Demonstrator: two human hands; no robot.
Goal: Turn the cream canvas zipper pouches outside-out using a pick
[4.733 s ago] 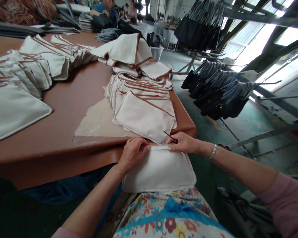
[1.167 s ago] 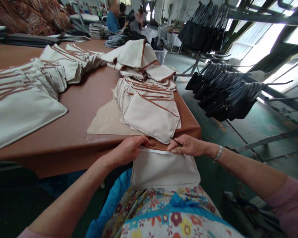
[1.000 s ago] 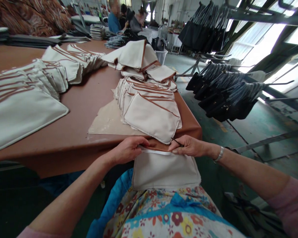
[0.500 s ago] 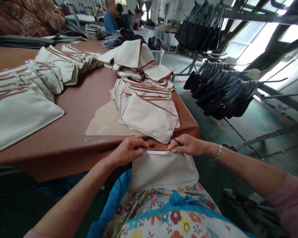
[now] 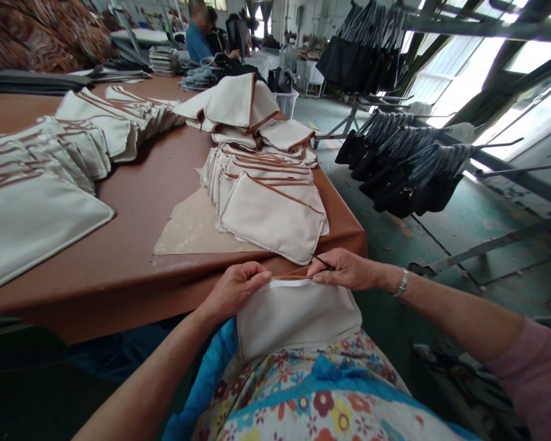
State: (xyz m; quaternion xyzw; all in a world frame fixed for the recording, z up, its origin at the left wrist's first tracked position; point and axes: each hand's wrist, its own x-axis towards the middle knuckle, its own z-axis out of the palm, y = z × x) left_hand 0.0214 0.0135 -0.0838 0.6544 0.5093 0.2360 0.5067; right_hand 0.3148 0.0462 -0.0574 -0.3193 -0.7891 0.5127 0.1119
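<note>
While the left hand [image 5: 239, 288] pinches the white panel [image 5: 298, 313] by its top edge | right hand [image 5: 349, 269] pinches there too, clasping a dark tool [image 5: 321, 262]

in the lower centre of the frame, the left hand [image 5: 243, 286] and the right hand [image 5: 342, 269] are pinching the top edge of a white panel [image 5: 298, 315], the right also gripping a dark slim tool [image 5: 324, 263]. above them, a row of white pieces [image 5: 275, 214] is lying on a brown-covered table [image 5: 147, 202]; black items [image 5: 404, 184] are hanging at right.
</note>
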